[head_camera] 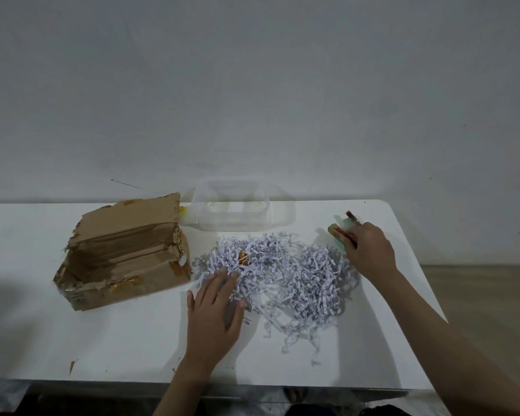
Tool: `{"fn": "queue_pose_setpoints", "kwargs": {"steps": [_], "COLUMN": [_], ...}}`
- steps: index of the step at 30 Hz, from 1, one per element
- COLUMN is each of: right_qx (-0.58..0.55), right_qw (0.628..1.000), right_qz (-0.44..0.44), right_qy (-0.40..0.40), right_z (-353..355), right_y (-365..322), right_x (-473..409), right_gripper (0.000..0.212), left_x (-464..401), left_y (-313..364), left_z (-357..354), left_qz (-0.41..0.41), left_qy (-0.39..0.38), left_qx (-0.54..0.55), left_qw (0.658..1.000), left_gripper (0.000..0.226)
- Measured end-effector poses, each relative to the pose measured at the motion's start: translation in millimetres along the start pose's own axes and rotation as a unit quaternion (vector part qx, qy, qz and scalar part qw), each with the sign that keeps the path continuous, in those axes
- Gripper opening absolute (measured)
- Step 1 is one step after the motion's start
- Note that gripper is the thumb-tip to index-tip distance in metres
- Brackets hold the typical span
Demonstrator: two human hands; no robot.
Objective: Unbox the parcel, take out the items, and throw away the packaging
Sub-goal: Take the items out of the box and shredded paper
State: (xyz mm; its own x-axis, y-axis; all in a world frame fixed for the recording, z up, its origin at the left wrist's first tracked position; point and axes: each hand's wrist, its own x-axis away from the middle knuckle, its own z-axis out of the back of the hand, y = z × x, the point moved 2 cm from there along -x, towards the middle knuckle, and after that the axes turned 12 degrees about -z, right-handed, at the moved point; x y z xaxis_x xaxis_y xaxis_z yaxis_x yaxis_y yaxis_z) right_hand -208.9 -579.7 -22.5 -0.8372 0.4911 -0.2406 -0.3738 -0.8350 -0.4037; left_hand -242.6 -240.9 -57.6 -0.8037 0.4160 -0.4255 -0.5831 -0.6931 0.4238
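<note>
Left hand (215,307) flat on shredded paper (282,277); right hand (368,250) gripping small items (341,231).

Brown cardboard box (123,253) with orange-tan tape patches; white table (102,340); shredded paper (282,277) white, speckled with dark print, an orange item (243,258) showing within it; clear plastic container (237,210) with a yellow spot beside it; the gripped items (341,231) were tan, green and dark red.
</note>
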Motion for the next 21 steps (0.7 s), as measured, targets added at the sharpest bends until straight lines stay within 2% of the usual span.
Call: {"fn": "queue_pose_setpoints", "kwargs": {"steps": [2, 4, 6, 9, 11, 14, 17, 21], "right_qx": [-0.031, -0.111, -0.216, -0.287, -0.260, -0.207, -0.187, -0.218], "right_qw": [0.999, 0.992, 0.975, 0.956, 0.958, 0.963, 0.964, 0.949], "right_qz": [0.002, 0.002, 0.016, 0.040, 0.037, 0.024, 0.024, 0.055], "right_qy": [0.034, 0.058, 0.042, -0.054, -0.115, -0.173, -0.187, -0.219], "right_z": [5, 11, 15, 13, 5, -10, -22, -34], "right_y": [-3, -8, -15, -21, -22, -24, -38, -63], "right_x": [7, 20, 40, 72, 86, 89, 87, 90], "right_gripper": [0.027, 0.020, 0.028, 0.059, 0.078, 0.095, 0.096, 0.086], "left_x": [-1, -2, -8, -22, -34, -50, -64, -66], "left_y": [3, 6, 6, -4, -13, -19, -12, -1], "left_z": [4, 9, 15, 16, 11, -1, -12, -27], "left_qz": [-0.037, -0.055, -0.036, 0.026, 0.064, 0.085, 0.097, 0.073], "left_qy": [0.045, 0.104, 0.130, 0.099, 0.049, -0.011, -0.043, -0.041], "left_qx": [-0.006, -0.018, -0.009, 0.035, 0.061, 0.076, 0.099, 0.165], "left_qw": [0.998, 0.993, 0.991, 0.994, 0.995, 0.993, 0.989, 0.983], "left_gripper": [0.047, 0.045, 0.048, 0.067, 0.084, 0.100, 0.101, 0.078]}}
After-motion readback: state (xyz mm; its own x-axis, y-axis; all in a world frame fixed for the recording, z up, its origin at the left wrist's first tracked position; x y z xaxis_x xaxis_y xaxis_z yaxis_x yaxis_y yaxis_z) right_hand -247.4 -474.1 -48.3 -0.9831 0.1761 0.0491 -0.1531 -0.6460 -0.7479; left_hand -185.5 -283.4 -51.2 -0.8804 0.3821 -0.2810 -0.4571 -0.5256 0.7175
